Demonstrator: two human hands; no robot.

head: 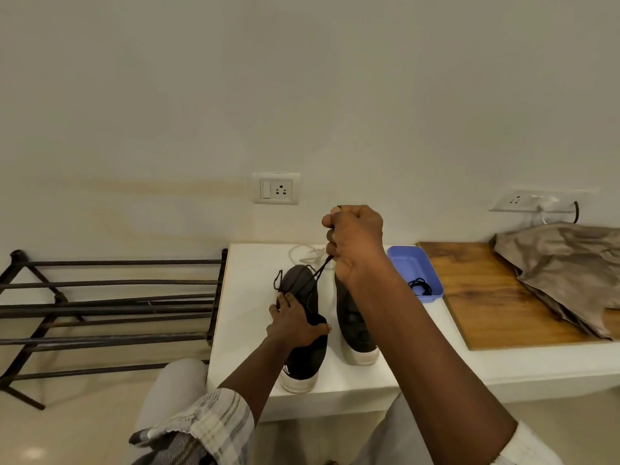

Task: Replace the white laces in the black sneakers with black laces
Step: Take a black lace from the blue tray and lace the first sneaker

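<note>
Two black sneakers with white soles stand on the white table [248, 330], heels toward me. My left hand [293, 325] grips the left sneaker [307, 360] around its collar. My right hand [355, 241], raised above the shoes, is fisted around a black lace [320, 270] that runs taut down into the left sneaker's eyelets; a loose loop of it hangs at the shoe's left side. The right sneaker [355, 333] is partly hidden behind my right forearm. A pulled-out white lace [303, 253] lies on the table behind the shoes. Another black lace [420, 286] is coiled in a blue tray [407, 261].
A dark metal shoe rack [107, 310] stands left of the table. A wooden board [493, 293] lies at the right with a beige cloth [570, 273] on it. Wall sockets [275, 188] are behind the table. My knee [174, 387] is below the table's left edge.
</note>
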